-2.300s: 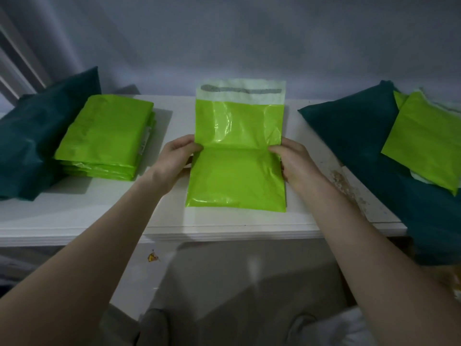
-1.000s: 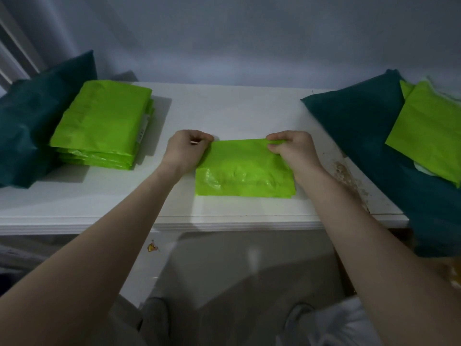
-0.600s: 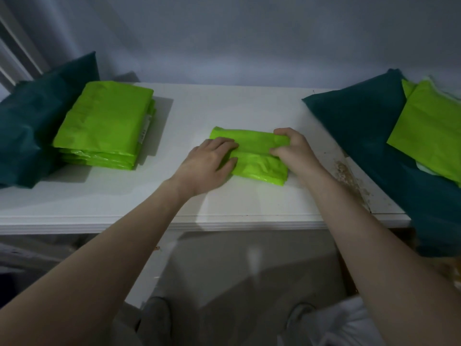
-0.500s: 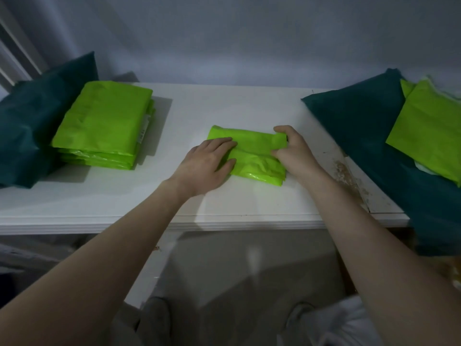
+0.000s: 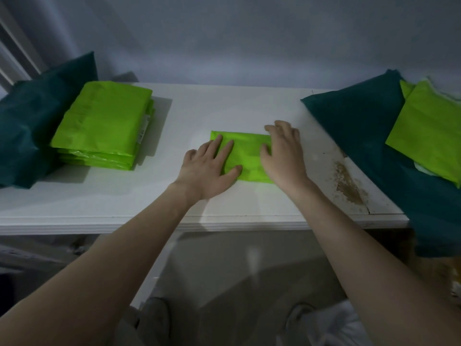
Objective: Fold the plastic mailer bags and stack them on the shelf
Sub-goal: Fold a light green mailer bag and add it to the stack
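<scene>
White shelf (image 5: pixel 224 113). Both hands flat, fingers straight: left hand (image 5: pixel 209 168), right hand (image 5: pixel 283 156) pressing folded mailer (image 5: pixel 245 156). Flattening step; next, lift onto green stack (image 5: pixel 102 126).

Dark teal cushion (image 5: pixel 37 126) left, another (image 5: pixel 374 136) right (partly covered), grey wall (image 5: pixel 224 33) behind

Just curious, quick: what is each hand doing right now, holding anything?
Left hand: open, fingers flat on the folded green mailer.
Right hand: open, fingers spread on the mailer's right end.
</scene>
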Available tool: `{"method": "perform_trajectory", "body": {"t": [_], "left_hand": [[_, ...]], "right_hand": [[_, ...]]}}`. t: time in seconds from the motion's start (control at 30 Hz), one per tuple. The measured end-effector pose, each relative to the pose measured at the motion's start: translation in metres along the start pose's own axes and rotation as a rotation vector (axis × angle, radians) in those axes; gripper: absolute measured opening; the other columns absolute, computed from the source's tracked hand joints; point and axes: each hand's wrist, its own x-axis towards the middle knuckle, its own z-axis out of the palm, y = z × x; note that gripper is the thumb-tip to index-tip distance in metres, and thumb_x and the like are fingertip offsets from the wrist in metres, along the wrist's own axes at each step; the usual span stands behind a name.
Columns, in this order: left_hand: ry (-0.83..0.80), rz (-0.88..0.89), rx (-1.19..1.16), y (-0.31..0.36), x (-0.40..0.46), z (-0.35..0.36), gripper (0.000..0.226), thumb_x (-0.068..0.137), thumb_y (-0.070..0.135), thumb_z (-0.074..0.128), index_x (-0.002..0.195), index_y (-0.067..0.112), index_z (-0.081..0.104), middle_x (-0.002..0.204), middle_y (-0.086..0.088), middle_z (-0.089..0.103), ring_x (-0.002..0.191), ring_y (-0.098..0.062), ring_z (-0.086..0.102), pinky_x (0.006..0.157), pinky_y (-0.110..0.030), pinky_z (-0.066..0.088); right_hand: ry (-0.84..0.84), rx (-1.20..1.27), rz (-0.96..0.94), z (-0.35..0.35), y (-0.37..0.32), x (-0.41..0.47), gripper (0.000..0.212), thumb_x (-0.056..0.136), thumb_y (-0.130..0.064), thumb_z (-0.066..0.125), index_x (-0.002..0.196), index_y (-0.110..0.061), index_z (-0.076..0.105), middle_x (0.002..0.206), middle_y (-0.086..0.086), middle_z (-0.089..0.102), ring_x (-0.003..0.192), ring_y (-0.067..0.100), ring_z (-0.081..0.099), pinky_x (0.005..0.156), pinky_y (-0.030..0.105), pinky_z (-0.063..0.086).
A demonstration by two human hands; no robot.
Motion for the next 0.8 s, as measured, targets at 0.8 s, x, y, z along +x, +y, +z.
{"method": "perform_trajectory", "body": {"t": [0.8], "left_hand": [[-0.055,0.014,-0.054,-0.002,-0.003,0.004,0.099,0.077,0.08,0.027,0.15,0.02,-0.002,0.159,0.008,-0.006,0.145,-0.005,-0.004,0.117,-0.047,-0.001]], "right_hand": [[-0.38,-0.159,0.054,0.013,0.007,-0.012,0.074,0.088,-0.069,0.026,0.149,-0.029,0.013,0.159,0.002,0.004,0.146,0.026,-0.001,0.113,0.06,-0.001]]}}
